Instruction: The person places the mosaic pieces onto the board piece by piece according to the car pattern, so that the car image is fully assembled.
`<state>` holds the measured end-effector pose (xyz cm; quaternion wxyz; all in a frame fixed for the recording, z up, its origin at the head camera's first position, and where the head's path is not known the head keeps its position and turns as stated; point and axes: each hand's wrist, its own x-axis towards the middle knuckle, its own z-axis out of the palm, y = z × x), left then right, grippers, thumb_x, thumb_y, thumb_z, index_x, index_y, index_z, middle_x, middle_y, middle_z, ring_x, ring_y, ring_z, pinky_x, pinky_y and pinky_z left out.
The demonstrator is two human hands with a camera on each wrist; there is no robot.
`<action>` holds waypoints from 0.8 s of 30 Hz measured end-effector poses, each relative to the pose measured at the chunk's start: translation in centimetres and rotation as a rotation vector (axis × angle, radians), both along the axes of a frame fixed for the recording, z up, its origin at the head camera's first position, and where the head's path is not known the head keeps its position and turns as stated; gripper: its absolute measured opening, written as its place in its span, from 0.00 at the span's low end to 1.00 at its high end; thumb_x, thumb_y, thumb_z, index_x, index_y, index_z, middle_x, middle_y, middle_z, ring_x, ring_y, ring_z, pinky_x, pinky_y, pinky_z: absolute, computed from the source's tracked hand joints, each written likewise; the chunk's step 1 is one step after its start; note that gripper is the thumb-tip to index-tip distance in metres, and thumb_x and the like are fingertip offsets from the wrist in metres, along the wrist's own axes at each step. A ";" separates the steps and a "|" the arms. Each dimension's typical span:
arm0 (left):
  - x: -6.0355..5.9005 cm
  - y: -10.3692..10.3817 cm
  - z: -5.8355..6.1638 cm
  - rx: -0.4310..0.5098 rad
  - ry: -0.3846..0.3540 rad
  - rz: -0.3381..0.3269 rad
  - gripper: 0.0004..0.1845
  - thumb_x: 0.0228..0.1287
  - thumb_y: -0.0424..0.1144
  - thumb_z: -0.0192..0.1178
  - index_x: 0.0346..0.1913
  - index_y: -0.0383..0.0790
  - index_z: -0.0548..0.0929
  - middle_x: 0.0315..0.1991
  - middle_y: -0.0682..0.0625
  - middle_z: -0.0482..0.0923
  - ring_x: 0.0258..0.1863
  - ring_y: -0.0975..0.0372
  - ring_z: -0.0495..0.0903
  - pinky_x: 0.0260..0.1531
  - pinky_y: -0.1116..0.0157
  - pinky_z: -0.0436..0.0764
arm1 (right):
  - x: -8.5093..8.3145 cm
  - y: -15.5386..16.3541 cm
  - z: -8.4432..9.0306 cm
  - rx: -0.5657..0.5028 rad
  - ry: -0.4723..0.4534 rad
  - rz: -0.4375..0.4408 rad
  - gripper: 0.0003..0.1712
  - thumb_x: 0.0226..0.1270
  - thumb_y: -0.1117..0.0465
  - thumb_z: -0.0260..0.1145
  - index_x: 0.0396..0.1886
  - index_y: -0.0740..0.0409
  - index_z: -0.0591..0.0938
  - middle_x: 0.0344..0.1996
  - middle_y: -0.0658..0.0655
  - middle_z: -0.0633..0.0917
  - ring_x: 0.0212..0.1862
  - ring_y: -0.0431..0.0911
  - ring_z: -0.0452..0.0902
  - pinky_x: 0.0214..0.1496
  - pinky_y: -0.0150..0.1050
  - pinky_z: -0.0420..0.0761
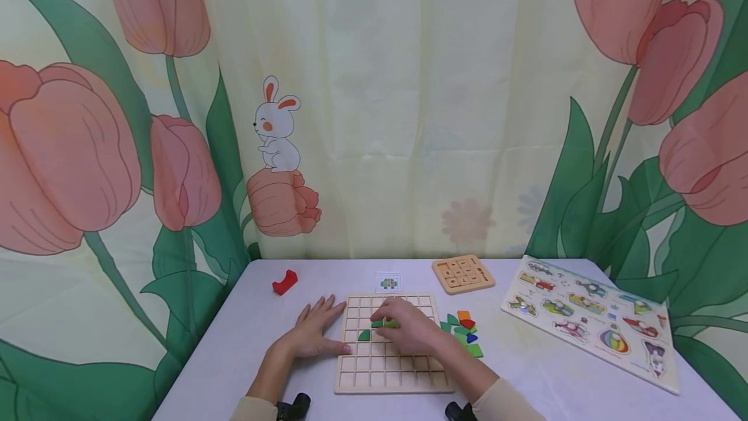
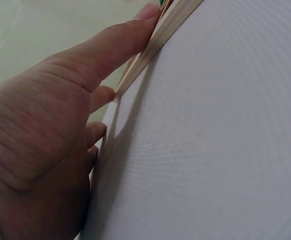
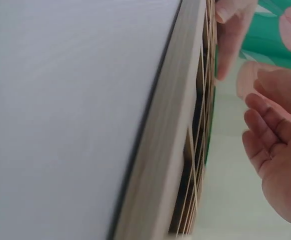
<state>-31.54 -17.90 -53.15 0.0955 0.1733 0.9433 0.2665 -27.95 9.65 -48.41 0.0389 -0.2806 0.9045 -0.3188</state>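
Red block [image 1: 284, 281]: it lies near the far left corner of the table [image 1: 245, 349], well apart from my hands and not in the way.

Left hand [image 1: 312, 333]: it lies flat on the table with straight fingers, holding nothing. The thumb [image 2: 123, 42] presses against the left edge of the grid board [image 1: 390, 343]. I judge this is to keep the board from sliding while the other hand works.

Grid board: it sits at the middle of the near edge of the table, straight before me. Most cells are free. One green triangle [image 1: 364, 335] already sits in a cell, just left of my right hand.

Green piece [image 1: 387, 323]: this is the piece in work. It is over the upper middle cells of the board, partly hidden by my fingers, so I cannot tell if it is fully seated.

Right hand [image 1: 409, 330]: the fingers are curled down on the green piece, pinching it from above. I hold it so to steer it into a cell.

Card [image 1: 389, 282]: a small pattern card lies just behind the far edge of the board, where I can read it.

Loose pieces [image 1: 463, 332]: a small heap of green, orange, red and blue ones, just beside the right edge of the board, near my right wrist.

Small tray [image 1: 463, 273]: toward the far edge, apart from the board.

Picture puzzle [image 1: 590, 317]: along the right edge of the table, well apart.
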 end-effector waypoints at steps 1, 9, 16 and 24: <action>0.0 0.0 0.1 0.003 0.001 0.002 0.59 0.44 0.71 0.75 0.81 0.57 0.64 0.85 0.43 0.50 0.85 0.45 0.41 0.81 0.36 0.36 | 0.1 0.4 0.0 -0.009 0.001 -0.011 0.15 0.74 0.55 0.68 0.57 0.51 0.88 0.52 0.50 0.86 0.55 0.48 0.80 0.58 0.43 0.82; 0.2 -0.1 0.1 0.003 0.003 0.002 0.58 0.45 0.70 0.75 0.81 0.56 0.65 0.85 0.43 0.51 0.85 0.45 0.41 0.81 0.37 0.37 | 0.5 3.0 -0.3 -0.142 0.080 -0.103 0.15 0.74 0.58 0.68 0.58 0.51 0.86 0.52 0.52 0.86 0.51 0.47 0.78 0.50 0.38 0.80; 0.1 -0.1 0.0 0.006 0.003 -0.001 0.59 0.45 0.70 0.75 0.81 0.56 0.64 0.85 0.43 0.50 0.85 0.44 0.41 0.81 0.36 0.37 | 0.4 4.9 -0.5 -0.227 0.115 -0.220 0.14 0.73 0.57 0.70 0.56 0.44 0.87 0.50 0.46 0.87 0.49 0.42 0.77 0.48 0.35 0.79; 0.1 -0.1 0.0 0.013 -0.003 -0.001 0.59 0.46 0.71 0.74 0.81 0.57 0.64 0.85 0.44 0.49 0.86 0.45 0.40 0.81 0.37 0.35 | 0.0 7.2 0.0 -0.205 0.142 -0.310 0.14 0.72 0.59 0.71 0.56 0.47 0.87 0.50 0.49 0.87 0.49 0.42 0.79 0.49 0.37 0.80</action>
